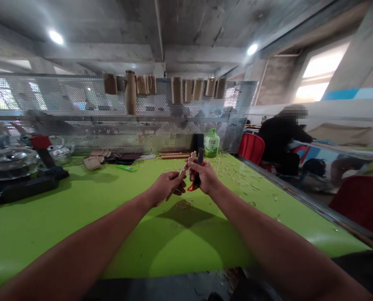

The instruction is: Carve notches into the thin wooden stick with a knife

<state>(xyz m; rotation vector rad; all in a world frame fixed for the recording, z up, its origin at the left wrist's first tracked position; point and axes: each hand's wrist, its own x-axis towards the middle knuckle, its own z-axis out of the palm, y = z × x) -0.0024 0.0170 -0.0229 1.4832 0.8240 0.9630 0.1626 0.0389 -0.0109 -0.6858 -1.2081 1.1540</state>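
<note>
Green workbench (79, 234) beneath a pale, notched wooden piece (185, 167) (black-handled knife (199, 167) beside it).

The single view rides on the person's head, facing forward and down, close above the left hand (165, 188) and right hand (205, 176), taking in the table (64, 234) and, along the top, the ceiling (95, 25).

Notched wooden stick (185, 166), tilted, black-handled tool (200, 161), upright
</note>
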